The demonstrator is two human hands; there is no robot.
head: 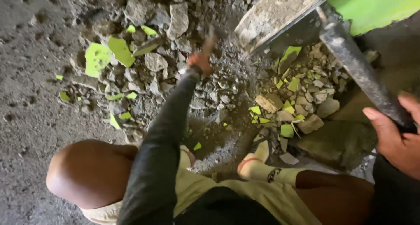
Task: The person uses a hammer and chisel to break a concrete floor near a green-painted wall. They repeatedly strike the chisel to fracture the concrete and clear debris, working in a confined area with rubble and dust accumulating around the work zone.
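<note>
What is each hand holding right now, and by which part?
The right hand grips a dark metal bar near its lower end. The left hand reaches into the rubble; whether it holds anything cannot be told.

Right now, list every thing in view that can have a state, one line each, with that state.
Left hand: stretched out over the rubble, shut on something blurred; what it is cannot be told.
Right hand: grip shut on the dark bar.
Bar: tilted, dusty, upper end by the green wall.
Green wall: broken, edge exposed.
Rubble: loose chunks on the floor.
Green chips: scattered among the rubble.
Shoe: planted beside the rubble.
</note>
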